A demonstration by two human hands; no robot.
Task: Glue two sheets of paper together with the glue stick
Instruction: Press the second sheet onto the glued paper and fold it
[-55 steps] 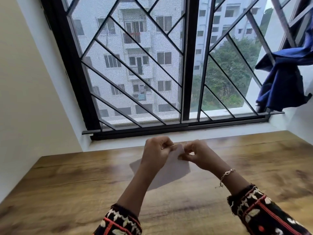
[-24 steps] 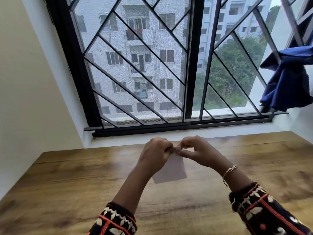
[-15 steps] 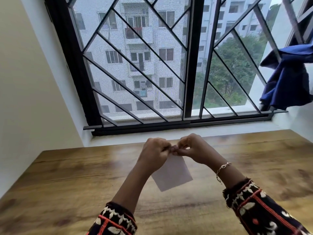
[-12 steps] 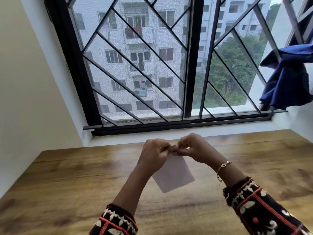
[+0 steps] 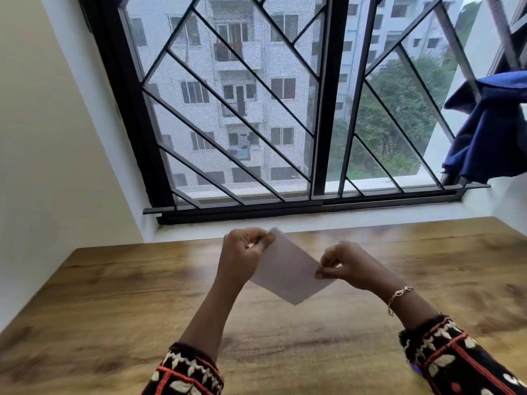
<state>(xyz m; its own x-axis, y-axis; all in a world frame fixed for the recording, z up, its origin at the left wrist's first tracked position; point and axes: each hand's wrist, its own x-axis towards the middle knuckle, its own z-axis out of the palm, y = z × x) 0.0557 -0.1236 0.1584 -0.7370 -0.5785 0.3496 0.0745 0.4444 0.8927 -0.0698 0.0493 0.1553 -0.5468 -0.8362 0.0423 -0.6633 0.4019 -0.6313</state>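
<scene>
A small white paper [image 5: 288, 273] is held tilted in the air above the wooden table [image 5: 114, 303]. My left hand [image 5: 245, 248] pinches its upper left corner. My right hand [image 5: 340, 266] pinches its right edge, lower and further right. I cannot tell whether it is one sheet or two lying flat together. No glue stick shows clearly; a small purple-blue spot [image 5: 415, 369] peeks out by my right sleeve at the bottom.
The table runs up to a white sill [image 5: 313, 220] under a barred window [image 5: 322, 109]. A blue cloth [image 5: 490, 132] hangs on the bars at the right. A cream wall [image 5: 42, 138] borders the table's left side.
My hands were pinched close together at the paper's top edge; now they have moved apart, the right hand sliding down and right along the edge, and the paper has turned to a slanted angle.
</scene>
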